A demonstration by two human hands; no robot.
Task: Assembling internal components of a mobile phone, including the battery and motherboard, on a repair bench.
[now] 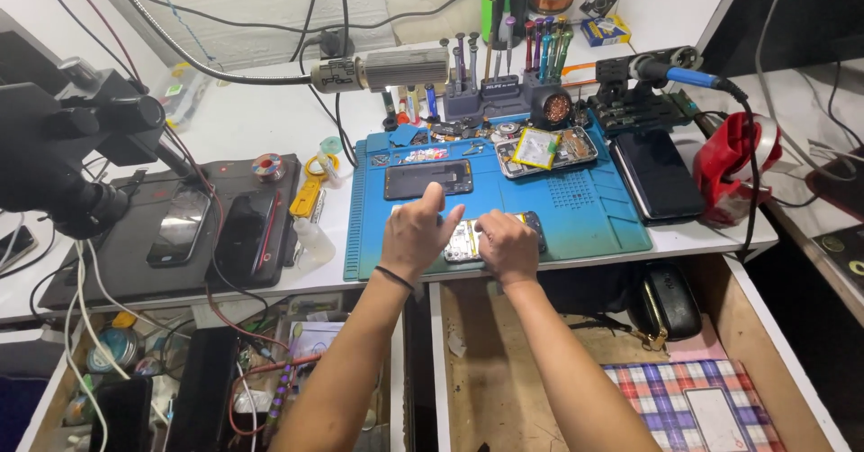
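Both hands gripping opened phone [468,239], left hand [416,234], right hand [508,247], blue mat [594,209]

Opened phone [468,239], back cover off, innards exposed, lay flat near front edge of blue mat [594,209], partly covered.

Sat at far left: black microscope [63,146] over a dark pad [135,263] bearing two phones [211,231]. Stood at upper centre: screwdriver rack [504,74] beside a gooseneck lamp [387,69]. Lay right of centre: black phone [657,175]; further right, red tape dispenser [733,166]. Rested at lower right, in an open drawer [504,380]: plaid cloth [666,393].
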